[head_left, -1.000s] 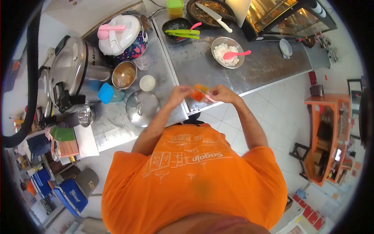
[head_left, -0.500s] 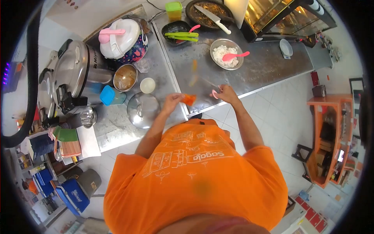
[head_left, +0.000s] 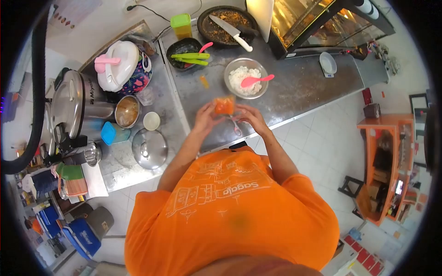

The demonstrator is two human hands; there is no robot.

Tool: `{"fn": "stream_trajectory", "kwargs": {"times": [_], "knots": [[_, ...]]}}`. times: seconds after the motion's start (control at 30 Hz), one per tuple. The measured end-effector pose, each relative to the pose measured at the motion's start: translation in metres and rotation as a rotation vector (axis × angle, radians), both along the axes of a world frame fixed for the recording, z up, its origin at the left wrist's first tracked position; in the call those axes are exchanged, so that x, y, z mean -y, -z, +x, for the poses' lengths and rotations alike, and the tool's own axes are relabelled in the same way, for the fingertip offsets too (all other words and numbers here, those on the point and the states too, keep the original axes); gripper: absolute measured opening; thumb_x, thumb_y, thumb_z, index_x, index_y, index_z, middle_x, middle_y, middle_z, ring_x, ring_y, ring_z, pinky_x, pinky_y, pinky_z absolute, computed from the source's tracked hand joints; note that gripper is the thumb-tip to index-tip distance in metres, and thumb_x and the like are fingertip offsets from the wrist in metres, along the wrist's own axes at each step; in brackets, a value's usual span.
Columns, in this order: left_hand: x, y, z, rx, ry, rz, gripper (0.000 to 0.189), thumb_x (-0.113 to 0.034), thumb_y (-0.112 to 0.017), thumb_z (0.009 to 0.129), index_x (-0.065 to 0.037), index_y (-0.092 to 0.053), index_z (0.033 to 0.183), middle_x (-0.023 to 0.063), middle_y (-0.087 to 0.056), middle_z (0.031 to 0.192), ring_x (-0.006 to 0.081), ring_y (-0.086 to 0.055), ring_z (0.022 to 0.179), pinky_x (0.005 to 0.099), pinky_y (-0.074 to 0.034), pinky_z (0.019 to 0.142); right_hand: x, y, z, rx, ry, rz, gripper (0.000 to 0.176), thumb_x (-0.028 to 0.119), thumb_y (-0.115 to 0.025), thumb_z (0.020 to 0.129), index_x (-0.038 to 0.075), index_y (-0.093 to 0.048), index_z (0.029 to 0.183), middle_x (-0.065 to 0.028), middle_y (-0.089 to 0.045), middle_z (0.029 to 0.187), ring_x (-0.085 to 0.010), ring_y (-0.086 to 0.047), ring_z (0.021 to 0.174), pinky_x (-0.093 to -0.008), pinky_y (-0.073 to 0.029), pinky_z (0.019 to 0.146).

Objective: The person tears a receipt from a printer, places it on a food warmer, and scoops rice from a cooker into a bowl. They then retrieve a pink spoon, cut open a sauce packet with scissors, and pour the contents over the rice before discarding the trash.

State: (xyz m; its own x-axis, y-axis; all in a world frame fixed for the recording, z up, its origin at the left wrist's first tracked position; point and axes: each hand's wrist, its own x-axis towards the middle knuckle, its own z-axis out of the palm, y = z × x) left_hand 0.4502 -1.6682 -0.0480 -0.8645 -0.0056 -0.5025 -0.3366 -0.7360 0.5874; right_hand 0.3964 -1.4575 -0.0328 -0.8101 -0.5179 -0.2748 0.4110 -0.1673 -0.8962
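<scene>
My left hand (head_left: 206, 118) is closed on the near left side of a small, squarish orange packet (head_left: 224, 106), held up over the counter and slightly blurred. My right hand (head_left: 251, 118) is at the packet's right side, its fingers stretched toward it and apart, the tips close to its edge. Below and between the hands, a pair of scissors (head_left: 236, 129) with a pink loop handle lies near the counter's front edge. Just beyond the packet stands a metal bowl (head_left: 229, 89) of white rice, a pink spoon (head_left: 258, 81) resting in it.
Beyond are a dark bowl (head_left: 171, 51) with green pieces and a large stone mortar (head_left: 202, 32) with a knife (head_left: 230, 31) across it. On the left side counter sit a steel lid (head_left: 149, 149), a white cup (head_left: 151, 121), a metal bowl (head_left: 127, 112) and a large pressure cooker (head_left: 69, 103).
The scissors have left my right hand and now lie on the counter. My left hand has raised the packet forward, and my right hand has come in toward it. The view has shifted.
</scene>
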Motion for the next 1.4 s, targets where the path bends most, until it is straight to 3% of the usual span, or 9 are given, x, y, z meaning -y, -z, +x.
{"fn": "stream_trajectory", "kwargs": {"times": [0.23,0.43,0.57,0.77,0.83,1.07,1.13,1.37,1.4], "knots": [[-0.082,0.029,-0.099,0.243,-0.222,0.108,0.032,-0.026,-0.063,0.089,-0.019,-0.054,0.118,0.0016,-0.052,0.122,0.0214,-0.048,0.114,0.0563,-0.04,0.095,-0.024,0.019,-0.1,-0.173,0.122,0.311,0.021,0.011,-0.061,0.084,-0.004,-0.067,0.097,-0.0083,-0.067,0.073,-0.0145,-0.064,0.063,-0.0258,-0.049,0.055],[-0.102,0.038,-0.122,0.342,-0.358,0.127,0.035,-0.023,-0.063,0.089,-0.018,-0.052,0.121,0.0003,-0.052,0.123,0.0206,-0.049,0.114,0.0486,-0.041,0.096,-0.02,0.007,-0.168,-0.483,-0.048,0.603,0.017,0.007,-0.058,0.079,-0.005,-0.069,0.085,-0.0113,-0.067,0.064,-0.0147,-0.063,0.054,-0.0277,-0.049,0.053],[-0.118,0.052,-0.122,0.223,-0.364,0.172,0.033,-0.014,-0.067,0.084,-0.011,-0.054,0.114,0.0016,-0.058,0.108,0.0166,-0.056,0.102,0.0373,-0.045,0.089,-0.016,-0.004,-0.197,-0.553,-0.208,0.696,0.018,0.009,-0.057,0.079,-0.002,-0.07,0.086,-0.014,-0.067,0.066,-0.0157,-0.066,0.058,-0.0286,-0.051,0.057],[-0.127,0.07,-0.149,0.274,-0.458,0.24,0.018,-0.004,-0.066,0.082,-0.003,-0.06,0.099,0.0038,-0.064,0.094,0.0139,-0.062,0.088,0.0284,-0.049,0.081,-0.015,0.002,-0.196,-1.243,-0.272,0.797,0.014,0.009,-0.057,0.079,-0.001,-0.066,0.084,-0.0151,-0.065,0.075,-0.0277,-0.066,0.07,-0.0383,-0.052,0.062],[-0.129,0.073,-0.157,0.334,-0.518,0.229,0.013,-0.003,-0.066,0.082,-0.002,-0.061,0.095,0.0041,-0.064,0.092,0.0146,-0.062,0.087,0.0284,-0.049,0.08,-0.018,0.006,-0.183,-1.356,-0.451,0.887,0.024,0.012,-0.057,0.082,0.01,-0.064,0.105,-0.0163,-0.062,0.079,-0.0364,-0.061,0.073,-0.0448,-0.05,0.064],[-0.129,0.062,-0.157,0.249,-0.546,0.233,0.018,-0.008,-0.065,0.082,-0.003,-0.061,0.099,0.0068,-0.063,0.098,0.0177,-0.061,0.087,0.0303,-0.05,0.078,-0.02,0.015,-0.168,-1.304,-0.403,0.764,0.022,0.011,-0.056,0.083,0.005,-0.058,0.104,-0.0169,-0.059,0.082,-0.0367,-0.06,0.077,-0.0446,-0.049,0.066],[-0.129,0.058,-0.156,0.27,-0.557,0.324,0.019,-0.01,-0.064,0.084,-0.003,-0.06,0.101,0.0078,-0.063,0.102,0.0184,-0.061,0.088,0.0313,-0.05,0.078,-0.016,0.012,-0.165,-1.307,-0.401,0.897,0.013,0.009,-0.057,0.078,0.0,-0.061,0.086,-0.0162,-0.06,0.082,-0.0327,-0.062,0.079,-0.0414,-0.052,0.068],[-0.128,0.073,-0.153,0.197,-0.551,0.178,0.022,-0.006,-0.063,0.084,0.0,-0.06,0.105,0.01,-0.062,0.102,0.0202,-0.062,0.091,0.0308,-0.051,0.081,-0.015,0.005,-0.168,-1.25,-0.361,0.645,0.018,0.009,-0.059,0.081,-0.003,-0.065,0.093,-0.0171,-0.064,0.084,-0.0289,-0.063,0.074,-0.0377,-0.051,0.063],[-0.128,0.07,-0.154,0.183,-0.583,0.153,0.023,-0.004,-0.063,0.084,0.002,-0.059,0.106,0.0113,-0.062,0.101,0.0203,-0.062,0.089,0.0299,-0.052,0.081,-0.013,-0.002,-0.171,-0.97,-0.193,0.657,0.018,0.012,-0.062,0.082,-0.002,-0.066,0.091,-0.014,-0.064,0.077,-0.023,-0.061,0.066,-0.0342,-0.048,0.059]]}}
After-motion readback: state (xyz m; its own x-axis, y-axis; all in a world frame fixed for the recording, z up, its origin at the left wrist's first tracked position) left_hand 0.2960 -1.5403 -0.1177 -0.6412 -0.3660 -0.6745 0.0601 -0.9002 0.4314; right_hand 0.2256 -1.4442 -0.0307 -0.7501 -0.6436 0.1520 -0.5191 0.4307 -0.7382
